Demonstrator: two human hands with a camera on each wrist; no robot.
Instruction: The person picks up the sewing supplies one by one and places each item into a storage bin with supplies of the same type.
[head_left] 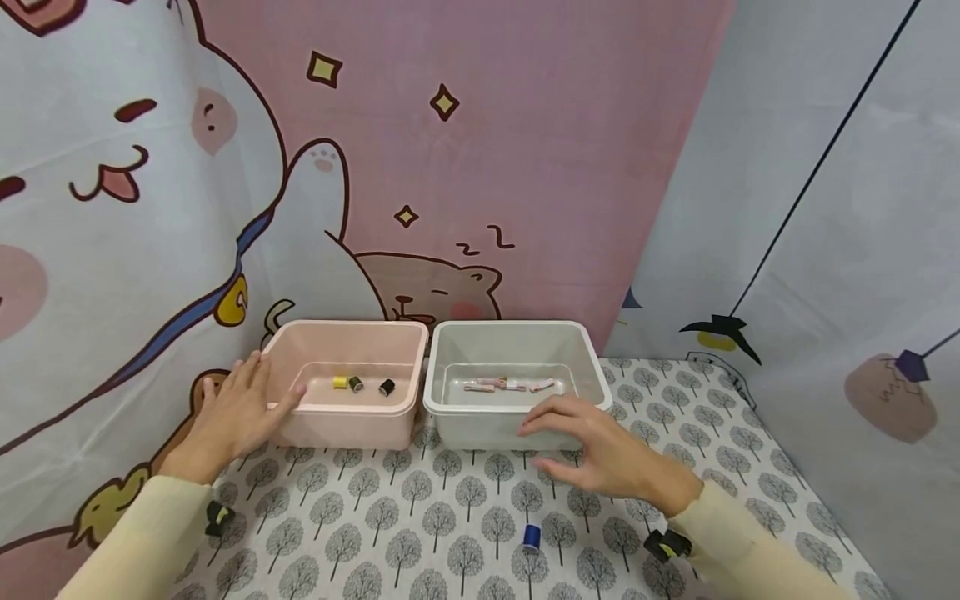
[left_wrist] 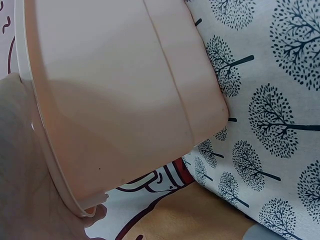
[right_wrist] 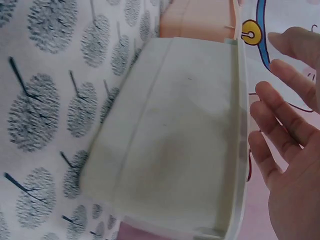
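My left hand [head_left: 234,410] rests on the left front corner of a pink plastic bin [head_left: 341,429], fingers straight along its left side and thumb over the rim. In the left wrist view that hand [left_wrist: 30,175] lies along the bin's rim. Inside are a yellow thread spool [head_left: 341,382], a black spool [head_left: 386,387] and another dark spool [head_left: 356,384]. My right hand [head_left: 600,450], holding nothing, is at the front right of a pale grey bin [head_left: 480,429], fingers loosely bent. Several small pinkish pieces [head_left: 513,385] lie in that bin.
A blue thread spool [head_left: 532,537] lies on the tree-print cloth [head_left: 405,508] in front of the grey bin. The two bins stand side by side against a cartoon-print curtain [head_left: 547,167]. A pale patterned curtain [head_left: 840,250] hangs at the right.
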